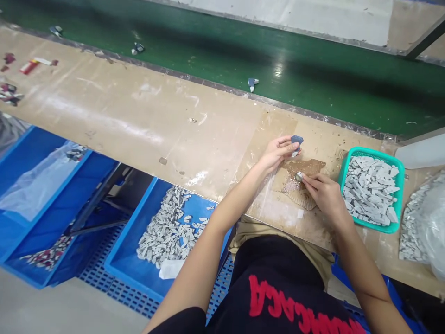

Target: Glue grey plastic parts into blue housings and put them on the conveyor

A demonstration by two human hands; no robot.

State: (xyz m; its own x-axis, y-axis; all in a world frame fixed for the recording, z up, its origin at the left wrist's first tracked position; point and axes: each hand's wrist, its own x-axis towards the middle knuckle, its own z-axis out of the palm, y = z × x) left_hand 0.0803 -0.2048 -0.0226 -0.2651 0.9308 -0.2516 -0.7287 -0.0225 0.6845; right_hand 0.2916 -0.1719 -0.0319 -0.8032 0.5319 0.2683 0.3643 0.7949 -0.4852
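My left hand (276, 155) is raised above the bench, with its fingertips pinching a small dark blue-grey piece (296, 143) of stone or ceramic. My right hand (321, 195) pinches a small pale grey piece (299, 176) and presses it onto a crumpled brown abrasive sheet (308, 168). The sheet lies on a scuffed clear plastic film (264, 195) on the tan workbench (139, 134). Right of my right hand, a teal plastic basket (378, 154) is heaped with grey pieces.
A green conveyor belt (278, 41) runs behind the bench, carrying several small pieces. Blue bins (130, 222) below the bench hold grey pieces and plastic sheeting. A plastic bag (429, 222) of grey pieces and a white bottle (422, 150) lie at the right.
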